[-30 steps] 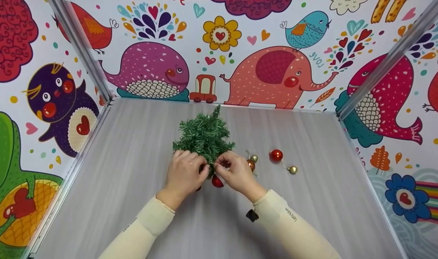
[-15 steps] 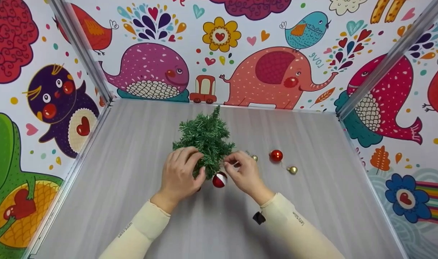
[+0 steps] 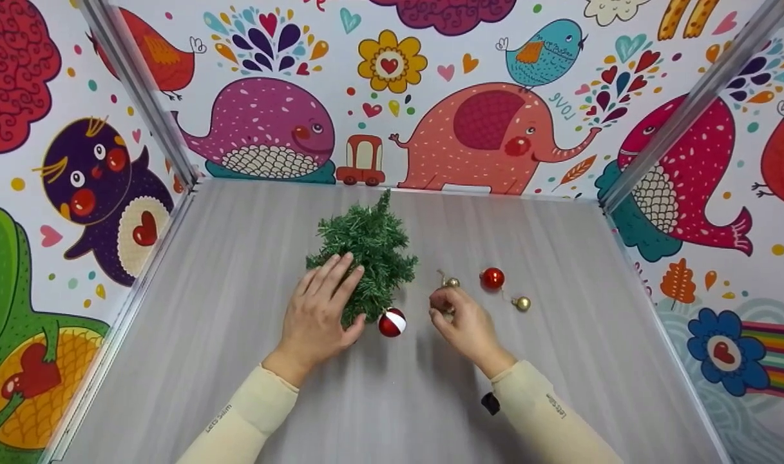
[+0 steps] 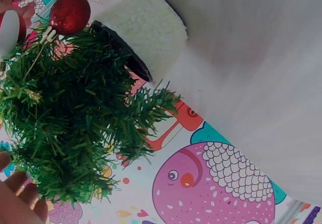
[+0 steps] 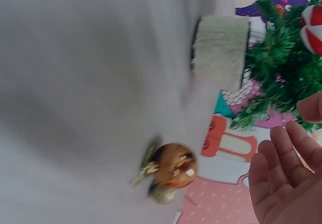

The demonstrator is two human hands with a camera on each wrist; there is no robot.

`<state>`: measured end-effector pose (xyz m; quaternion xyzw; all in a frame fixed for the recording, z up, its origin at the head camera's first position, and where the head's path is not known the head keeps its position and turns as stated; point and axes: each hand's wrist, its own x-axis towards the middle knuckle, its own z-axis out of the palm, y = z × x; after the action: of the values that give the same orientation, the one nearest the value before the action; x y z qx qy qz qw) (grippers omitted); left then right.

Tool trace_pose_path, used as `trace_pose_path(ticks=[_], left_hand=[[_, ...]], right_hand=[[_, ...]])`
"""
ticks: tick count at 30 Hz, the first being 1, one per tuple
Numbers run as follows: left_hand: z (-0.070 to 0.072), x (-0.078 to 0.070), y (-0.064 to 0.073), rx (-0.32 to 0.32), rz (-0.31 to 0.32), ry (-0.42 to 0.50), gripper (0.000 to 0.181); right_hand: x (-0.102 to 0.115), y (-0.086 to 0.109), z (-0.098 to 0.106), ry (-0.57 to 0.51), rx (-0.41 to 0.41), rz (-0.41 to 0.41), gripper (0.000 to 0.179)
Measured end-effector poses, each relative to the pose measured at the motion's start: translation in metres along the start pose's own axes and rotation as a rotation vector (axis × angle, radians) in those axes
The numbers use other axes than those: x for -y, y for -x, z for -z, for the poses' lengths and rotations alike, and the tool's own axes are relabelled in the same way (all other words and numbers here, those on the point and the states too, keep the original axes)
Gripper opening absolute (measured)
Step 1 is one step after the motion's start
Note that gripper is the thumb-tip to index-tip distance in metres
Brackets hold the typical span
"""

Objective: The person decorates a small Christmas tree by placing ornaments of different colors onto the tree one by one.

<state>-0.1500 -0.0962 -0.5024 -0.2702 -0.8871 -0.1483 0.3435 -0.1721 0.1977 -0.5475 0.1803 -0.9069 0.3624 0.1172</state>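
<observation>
A small green tinsel Christmas tree [image 3: 372, 241] stands on a fuzzy white base [image 4: 146, 30]. My left hand [image 3: 321, 316] rests on its left side with the fingers spread over the branches. A red-and-white bauble [image 3: 392, 322] hangs low at the front, and a plain red bauble [image 4: 69, 15] hangs close to it in the left wrist view. To the right of the tree, my right hand [image 3: 466, 325] is in the air with loosely bent fingers, thumb apart from them and nothing between. Beyond it in the right wrist view lies an orange-gold bauble [image 5: 176, 166], mostly hidden in the head view.
A small gold ball [image 3: 453, 282] lies just past my right fingers. Farther right on the grey tabletop [image 3: 591, 380] are a shiny red bauble [image 3: 493, 278] and another small gold ball [image 3: 523, 303]. Printed panels [image 3: 417, 58] with metal posts [image 3: 681, 122] enclose the table.
My right hand has let go of the red-and-white bauble's hanger and moved right, away from the tree. The bauble now hangs on its own. My left fingers have straightened and spread over the branches.
</observation>
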Motion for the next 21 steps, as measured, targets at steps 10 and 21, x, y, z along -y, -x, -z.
trace_pose_path(ticks=[10,21], left_hand=[[-0.002,0.002,0.003,0.051,0.002,0.003,0.070],[-0.001,0.001,0.000,0.052,0.006,-0.003,0.069]], right_hand=[[-0.028,0.011,0.008,0.082,0.002,-0.090,0.024],[-0.042,0.009,0.006,0.160,0.008,-0.092,0.029]])
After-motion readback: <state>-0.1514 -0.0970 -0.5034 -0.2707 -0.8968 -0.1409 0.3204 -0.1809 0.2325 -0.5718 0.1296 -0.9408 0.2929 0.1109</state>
